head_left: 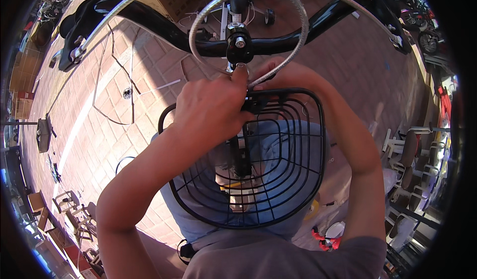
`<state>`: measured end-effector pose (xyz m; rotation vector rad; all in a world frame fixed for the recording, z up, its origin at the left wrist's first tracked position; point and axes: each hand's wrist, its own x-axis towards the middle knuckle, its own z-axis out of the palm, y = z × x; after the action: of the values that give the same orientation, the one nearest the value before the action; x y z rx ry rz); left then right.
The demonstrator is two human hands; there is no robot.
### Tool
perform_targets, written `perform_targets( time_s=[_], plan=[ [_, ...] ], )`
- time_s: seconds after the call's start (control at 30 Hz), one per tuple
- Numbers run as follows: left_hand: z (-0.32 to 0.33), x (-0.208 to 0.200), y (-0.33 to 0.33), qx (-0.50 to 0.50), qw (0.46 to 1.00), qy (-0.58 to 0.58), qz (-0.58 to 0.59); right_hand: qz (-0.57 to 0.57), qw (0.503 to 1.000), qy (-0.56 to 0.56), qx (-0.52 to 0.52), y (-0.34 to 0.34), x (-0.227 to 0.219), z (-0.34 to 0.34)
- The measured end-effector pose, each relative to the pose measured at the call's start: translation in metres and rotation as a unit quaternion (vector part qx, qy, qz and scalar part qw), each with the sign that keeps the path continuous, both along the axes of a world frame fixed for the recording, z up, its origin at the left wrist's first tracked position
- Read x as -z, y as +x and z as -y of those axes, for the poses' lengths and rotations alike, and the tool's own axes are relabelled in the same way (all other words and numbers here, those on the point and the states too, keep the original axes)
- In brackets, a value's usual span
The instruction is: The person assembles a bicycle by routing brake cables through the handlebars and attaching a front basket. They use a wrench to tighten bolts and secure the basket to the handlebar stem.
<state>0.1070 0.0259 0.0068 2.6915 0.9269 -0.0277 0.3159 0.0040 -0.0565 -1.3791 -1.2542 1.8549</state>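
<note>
A black wire bicycle basket sits between my knees, its upper rim against the stem under the handlebar. My left hand is closed on the rim at the stem. Its thumb lies inside the basket, and its index finger reaches up to a bolt at the clamp. Just behind the rim, my right hand has its fingers curled close to the stem; what they hold is hidden. A silver braided cable loops over the handlebar and down between both hands. The stem clamp shows a bolt head.
Brake levers hang at the handlebar's ends. Cardboard boxes stand beyond it. Loose cord lies on the paved floor to the left. Metal frames and parts line the right side; red-handled items lie near my right hip.
</note>
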Motion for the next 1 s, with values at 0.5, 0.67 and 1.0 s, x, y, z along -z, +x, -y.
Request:
perform_targets(
  time_s=[0.5,0.67,1.0],
  plan=[
    [-0.002,-0.001,0.000,0.006,1.000,-0.005,0.003,0.092,0.996,0.017,0.008,-0.006,-0.009,-0.001],
    [-0.002,0.000,0.000,0.008,1.000,-0.004,0.008,0.002,1.000,0.013,-0.022,0.001,-0.003,-0.001],
    [-0.001,-0.001,0.001,-0.004,1.000,-0.010,-0.002,0.066,0.997,0.028,-0.041,-0.001,-0.008,-0.004]
  ],
)
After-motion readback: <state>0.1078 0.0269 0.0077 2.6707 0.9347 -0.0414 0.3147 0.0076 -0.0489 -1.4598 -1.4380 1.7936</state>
